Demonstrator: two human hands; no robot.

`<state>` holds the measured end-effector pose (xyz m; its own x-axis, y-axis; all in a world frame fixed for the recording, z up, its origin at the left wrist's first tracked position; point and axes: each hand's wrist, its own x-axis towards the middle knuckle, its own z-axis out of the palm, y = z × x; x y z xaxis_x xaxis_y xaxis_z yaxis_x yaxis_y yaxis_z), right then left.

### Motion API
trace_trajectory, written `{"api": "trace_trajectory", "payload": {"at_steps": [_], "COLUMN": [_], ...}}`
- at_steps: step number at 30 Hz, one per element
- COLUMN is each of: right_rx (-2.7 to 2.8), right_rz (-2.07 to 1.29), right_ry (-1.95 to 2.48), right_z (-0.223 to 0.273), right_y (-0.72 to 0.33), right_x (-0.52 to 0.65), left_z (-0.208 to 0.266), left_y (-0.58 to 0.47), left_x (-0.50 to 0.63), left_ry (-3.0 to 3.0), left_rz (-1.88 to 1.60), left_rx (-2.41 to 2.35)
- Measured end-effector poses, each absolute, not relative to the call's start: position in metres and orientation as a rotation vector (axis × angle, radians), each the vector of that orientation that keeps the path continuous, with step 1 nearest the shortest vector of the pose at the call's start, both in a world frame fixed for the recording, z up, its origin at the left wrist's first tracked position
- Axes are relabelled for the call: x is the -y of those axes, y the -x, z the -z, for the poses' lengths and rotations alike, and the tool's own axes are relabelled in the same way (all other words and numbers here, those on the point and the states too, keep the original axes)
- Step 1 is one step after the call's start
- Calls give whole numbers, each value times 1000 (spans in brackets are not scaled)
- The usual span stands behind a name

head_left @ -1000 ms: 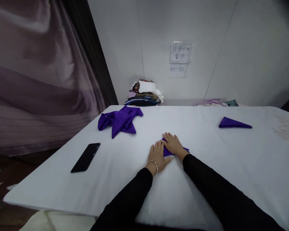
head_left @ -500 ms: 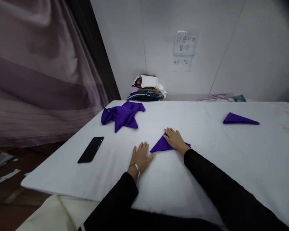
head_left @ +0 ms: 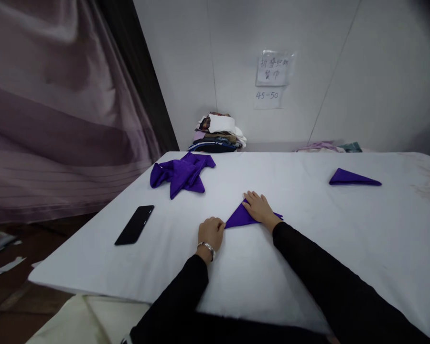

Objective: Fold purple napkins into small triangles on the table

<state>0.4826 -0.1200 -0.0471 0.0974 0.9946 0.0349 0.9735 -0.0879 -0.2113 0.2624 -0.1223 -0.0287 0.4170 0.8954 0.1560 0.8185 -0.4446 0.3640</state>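
A purple cloth napkin (head_left: 239, 216), folded to a triangle, lies flat in front of me. My left hand (head_left: 211, 232), with a bracelet at the wrist, has its fingers drawn together in a pinch at the napkin's left corner. Flat on top of the same napkin rests my right hand (head_left: 258, 207), fingers stretched out, covering its middle. A small tip of the cloth shows to the right of that wrist.
Crumpled purple cloths (head_left: 182, 174) lie at the back left of the white-covered table (head_left: 290, 272). A black phone-like slab (head_left: 134, 225) is nearer me. One folded purple napkin (head_left: 354, 177) sits at the right. Folded clothes (head_left: 217, 134) are stacked by the wall.
My left hand has gone from lying spread on the table to pinching the napkin's left corner. My right hand stays pressed on the napkin.
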Motion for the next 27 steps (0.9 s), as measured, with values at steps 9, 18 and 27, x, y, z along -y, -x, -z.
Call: {"api": "trace_trajectory", "payload": {"at_steps": [9, 18, 27], "right_rx": [1995, 1879, 1633], "right_rz": [-172, -180, -211], "right_ry": [2121, 2053, 1951], "right_z": [38, 34, 38], "right_y": [-482, -481, -494], "right_x": [122, 118, 117], "left_z": [11, 50, 52], "left_y": [-319, -358, -360], "left_x": [112, 92, 88], "left_ry": [-2621, -2763, -2855], "left_rz": [-684, -284, -140], "left_rx": [-1043, -1050, -1088]}}
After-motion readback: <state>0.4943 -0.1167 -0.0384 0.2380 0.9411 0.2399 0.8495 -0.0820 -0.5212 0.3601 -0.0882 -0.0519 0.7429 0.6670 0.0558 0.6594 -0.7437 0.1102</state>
